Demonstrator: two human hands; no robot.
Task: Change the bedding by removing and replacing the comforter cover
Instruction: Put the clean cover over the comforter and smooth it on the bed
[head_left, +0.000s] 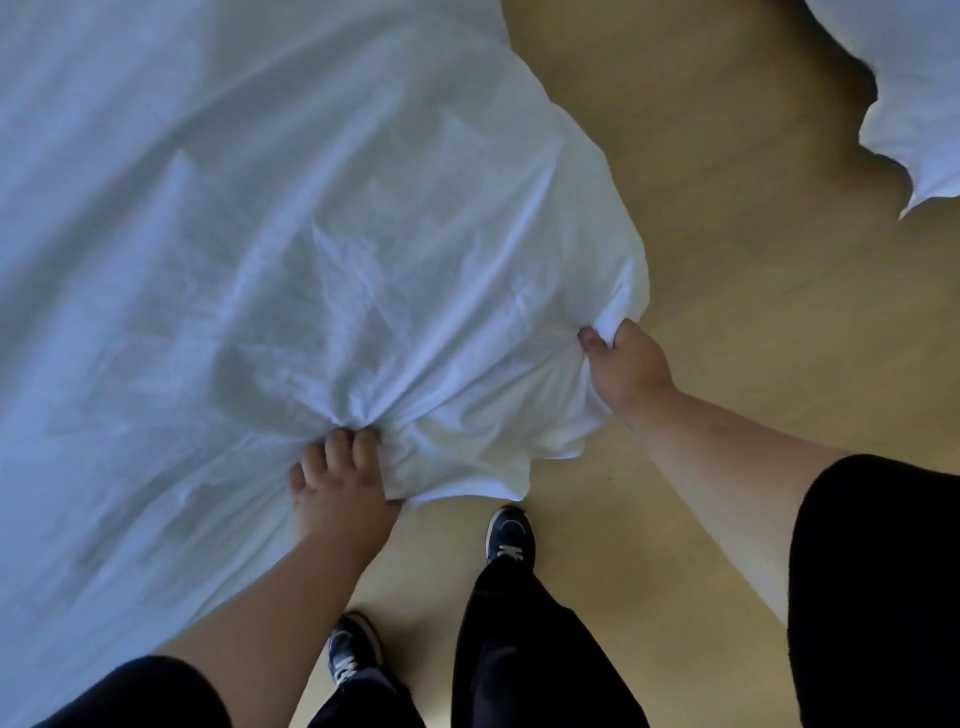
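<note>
Fabric fills the left and middle of the view: a large white cotton comforter cover (249, 234), creased and faintly see-through, spread wide and running off the top and left edges. Through its thin cloth a greyer, patterned layer shows dimly inside, so the cover seems to hold something, though what it is cannot be made out. Its near corner hangs over a tan wooden floor (727, 270).

At the lower middle of that cloth the left hand (340, 486) has its fingers curled into a bunch of the cover, with wrinkles fanning out from the grip. The bare left forearm runs down to a black short sleeve (135, 696) at the bottom edge.

Below the cover's edge stand two dark blue sneakers with white laces (509, 538), one ahead of the other, under black trousers (524, 649).

Further right, the right hand (626, 366) clenches the cover's corner, a tuft of white cloth pinched between thumb and fingers. The stretch of cover between the two hands is pulled into taut folds.

In the upper right corner a separate piece of white bedding (914, 104) lies on the floor, well apart from the held cover.
</note>
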